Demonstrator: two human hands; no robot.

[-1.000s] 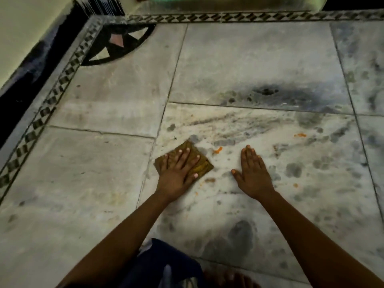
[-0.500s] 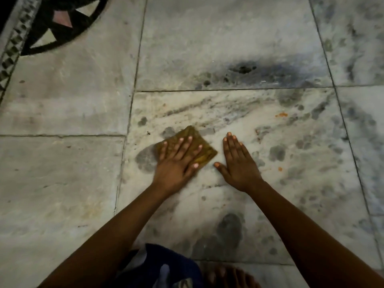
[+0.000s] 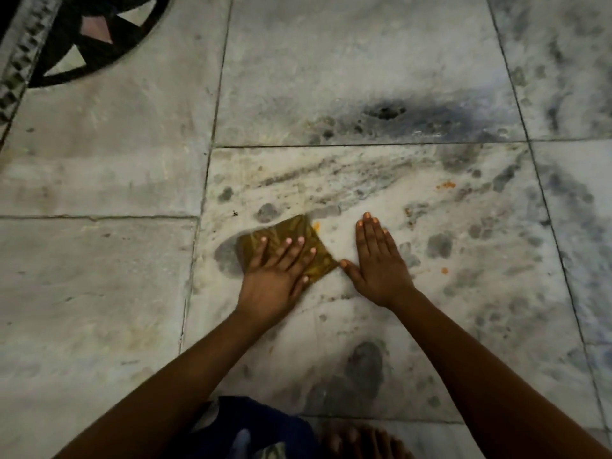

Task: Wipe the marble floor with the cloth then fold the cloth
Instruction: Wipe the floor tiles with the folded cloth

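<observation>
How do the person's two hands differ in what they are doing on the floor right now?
The left hand presses flat on the brown cloth; the right hand rests straight on the bare marble floor. The left hand's fingers are spread and angled to the right; the right hand's fingers lie close together and point ahead, the thumb stretched out towards the cloth's corner. Both hands are flat, palm down, on the same tile.

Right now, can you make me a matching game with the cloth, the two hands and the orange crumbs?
Things:
1. cloth
2. left hand
3. right hand
4. orange crumbs

Where:
A. flat on bare marble, touching no cloth
B. far right on the tile, past both hands
C. pressed flat under a hand
D. spread on top of the cloth

Pairs: 1-C, 2-D, 3-A, 4-B
</observation>
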